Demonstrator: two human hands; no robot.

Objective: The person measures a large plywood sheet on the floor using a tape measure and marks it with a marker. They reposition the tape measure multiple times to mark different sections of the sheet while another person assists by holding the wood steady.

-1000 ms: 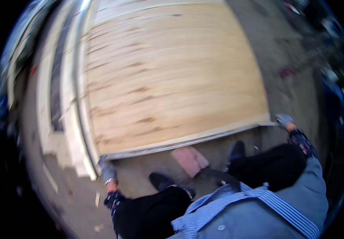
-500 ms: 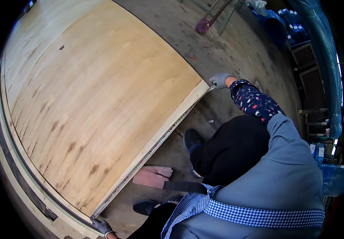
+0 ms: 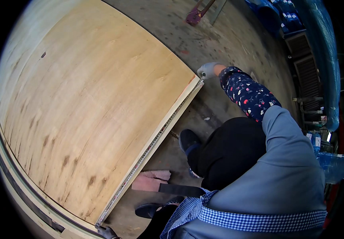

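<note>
A large pale plywood sheet (image 3: 96, 99) with dark streaks and knots lies before me. Along its near-right edge stretches a thin, marked strip (image 3: 152, 147) that looks like a measuring tape. At the sheet's far right corner is my right hand (image 3: 208, 70), in a grey glove, fingers closed round the strip's end. My left hand (image 3: 107, 232), also gloved in grey, is at the strip's other end by the near corner. Its fingers are bent against that end, and the lower picture edge partly cuts it off.
Pink fuzzy cloth (image 3: 146, 182) hangs or lies beside a black strap (image 3: 182, 189), below the sheet's edge. A purple-footed metal stand (image 3: 193, 18) is on the concrete floor beyond. At far right are blue plastic-wrapped goods (image 3: 327, 67) and dark slatted crates (image 3: 308, 79).
The view has shifted slightly. A pale band now shows along the strip's outer side, where before the strip bordered the floor. Both hands stay at its ends.
</note>
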